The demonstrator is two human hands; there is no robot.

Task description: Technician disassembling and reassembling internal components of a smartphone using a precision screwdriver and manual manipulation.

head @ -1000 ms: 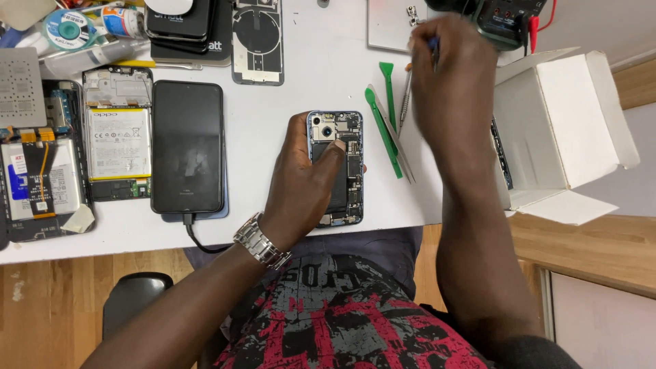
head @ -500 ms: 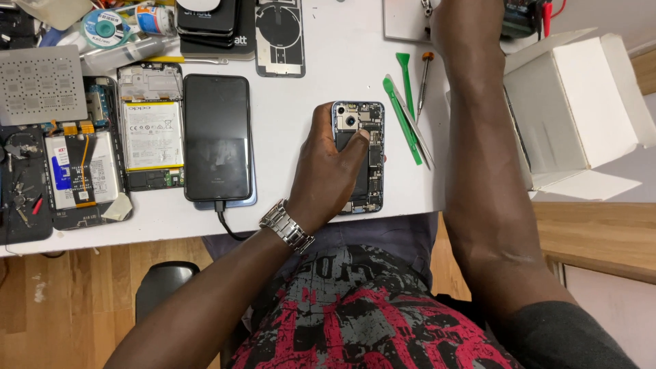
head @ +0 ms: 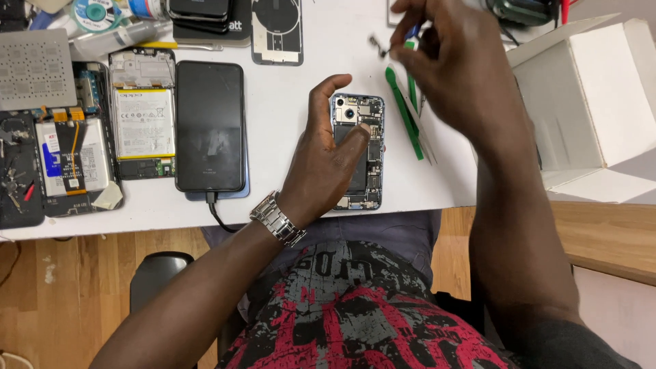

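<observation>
Left hand: fingers spread, palm pressing the opened phone flat near the white table's front edge.
Right hand: raised, fingers pinching a small part above the green pry tools.

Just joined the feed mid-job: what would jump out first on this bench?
At centre, the left hand presses down on an opened phone, its camera and circuit boards exposed. Above it to the right, the right hand pinches a small part over the green pry tools. Left of the hands, a black phone lies screen up on its cable, with more dismantled phones beyond.
</observation>
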